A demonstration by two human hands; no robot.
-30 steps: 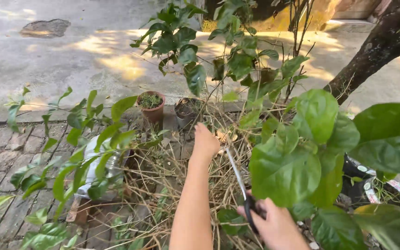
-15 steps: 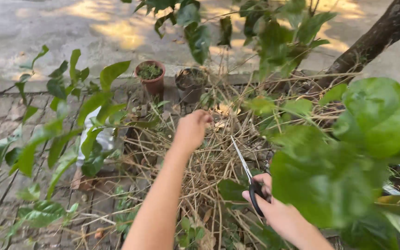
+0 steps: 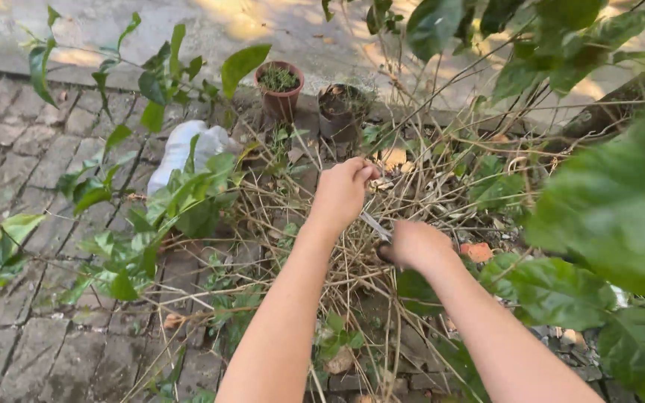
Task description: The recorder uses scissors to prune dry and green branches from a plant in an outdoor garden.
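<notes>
Over a tangle of dry straw-coloured stems (image 3: 382,201) at the edge of a brick paving (image 3: 31,172), both of the person's hands were at work. The left hand (image 3: 341,190) was curled shut, its fingertips pinching a few of the thin dry stems and holding them up from the heap. The right hand (image 3: 416,245) was closed round the dark handles of a pair of scissors (image 3: 376,227); only a short length of pale blade showed between the two hands, pointing up toward the pinched stems, and whether the blades stood parted or closed could not be told.

Beyond the hands stood a small terracotta pot (image 3: 279,91) with a low green plant in it, and just beside it a darker pot (image 3: 337,112) of soil. A white bag (image 3: 181,149) lay to the left, partly behind leafy green shoots (image 3: 166,201). Broad green leaves (image 3: 606,209) crowded the right side of the view, close to the camera.

As a judgement, the cutting looked far from finished: the dry stems lay thick and crossed all around the hands, reaching back to the pots, with no gathered pile of cut pieces in sight. The blade sat close to the held stems, so a cut seemed in hand there.
</notes>
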